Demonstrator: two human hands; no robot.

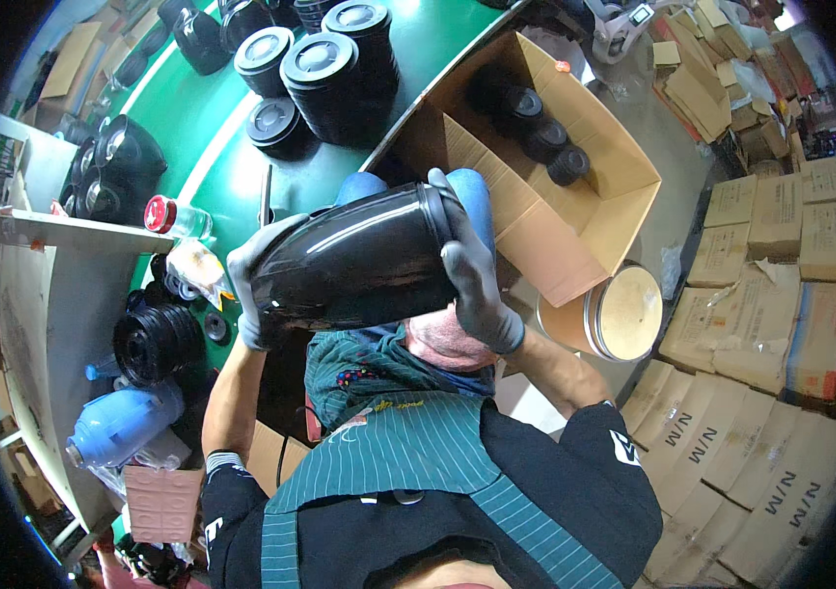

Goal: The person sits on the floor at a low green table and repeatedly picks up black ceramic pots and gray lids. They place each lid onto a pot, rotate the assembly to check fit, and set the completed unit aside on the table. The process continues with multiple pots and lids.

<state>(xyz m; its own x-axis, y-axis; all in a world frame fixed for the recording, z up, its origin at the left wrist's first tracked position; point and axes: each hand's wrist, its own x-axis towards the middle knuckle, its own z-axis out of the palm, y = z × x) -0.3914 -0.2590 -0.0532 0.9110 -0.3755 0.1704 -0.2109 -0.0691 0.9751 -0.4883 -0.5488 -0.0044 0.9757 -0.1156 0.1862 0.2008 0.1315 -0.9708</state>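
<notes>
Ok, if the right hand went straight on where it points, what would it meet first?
The black container: the right hand is against its end. Beyond, the line seems to run toward the black stack, though depth is unclear.

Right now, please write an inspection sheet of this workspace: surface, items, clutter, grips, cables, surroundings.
Surface: green tabletop, glossy, partly covered.
Job's things: glossy black tapered container, held sideways; round black stacks on the tabletop.
Clutter: red-lidded clear jar, blue bottle.
Grips: left grip and right grip, grey-gloved, clasp opposite ends of the container.
Cables: thin black cord-like strand beside the apron; type unclear.
Surroundings: open carton, stacked cartons.
</notes>
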